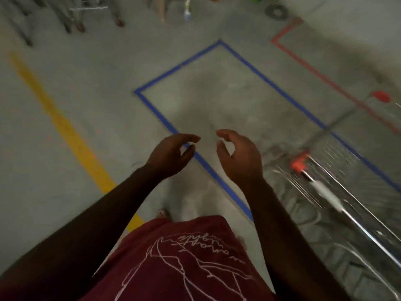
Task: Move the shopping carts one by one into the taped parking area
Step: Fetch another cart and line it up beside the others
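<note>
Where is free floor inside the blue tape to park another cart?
The far and middle floor inside the blue tape rectangle is bare. The near right corner is crowded: a shopping cart stands over that edge. Both hands, left hand and right hand, hold nothing.

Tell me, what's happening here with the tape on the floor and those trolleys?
A person in a dark red shirt stands over a rectangle of blue tape on a concrete floor. Both hands are free: the left hand and right hand hang in front with fingers loosely curled, holding nothing. A shopping cart with an orange-ended handle sits at the right, straddling the blue line's right edge. Red tape and a yellow stripe mark the floor on either side. The picture is blurred, so finer detail is unclear.
</note>
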The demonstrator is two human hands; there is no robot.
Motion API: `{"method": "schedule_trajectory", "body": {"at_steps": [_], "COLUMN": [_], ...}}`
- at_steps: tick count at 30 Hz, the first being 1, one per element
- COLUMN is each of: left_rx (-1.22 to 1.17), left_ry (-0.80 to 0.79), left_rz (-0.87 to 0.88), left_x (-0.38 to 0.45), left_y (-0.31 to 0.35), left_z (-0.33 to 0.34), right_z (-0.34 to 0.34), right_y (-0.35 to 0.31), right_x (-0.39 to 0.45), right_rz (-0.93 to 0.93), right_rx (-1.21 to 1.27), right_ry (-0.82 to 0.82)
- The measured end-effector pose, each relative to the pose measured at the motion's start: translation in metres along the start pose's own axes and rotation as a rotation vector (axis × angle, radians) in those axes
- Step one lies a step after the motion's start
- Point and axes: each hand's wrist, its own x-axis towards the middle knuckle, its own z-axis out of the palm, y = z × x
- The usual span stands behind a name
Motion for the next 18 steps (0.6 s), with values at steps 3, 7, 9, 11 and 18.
{"method": "schedule_trajectory", "body": {"at_steps": [3,7,9,11,18], "left_rx": [0.041,0.074,0.087,0.09,0.045], "left_ry": [0.04,0.094,0.127,0.14,0.206], "left_rz": [-0.055,-0.149,-0.193,-0.232,-0.337], "left_x": [-0.006,-0.001,0.01,0.029,0.132], "left_y": [-0.049,-0.1,-0.125,-0.147,-0.238], "left_z": [-0.055,-0.109,-0.128,-0.149,-0.227], "right_z": [0.048,0.101,0.125,0.148,0.236], "right_y": [-0.049,-0.094,-0.112,-0.126,-0.155], "right_x": [0.039,0.091,0.12,0.154,0.312], "right_rz": [0.009,-0.049,-0.079,-0.103,-0.157], "right_rx": [0.049,0.064,0.079,0.093,0.182], "right_ry": [-0.088,-0.162,-0.21,-0.264,-0.263]}}
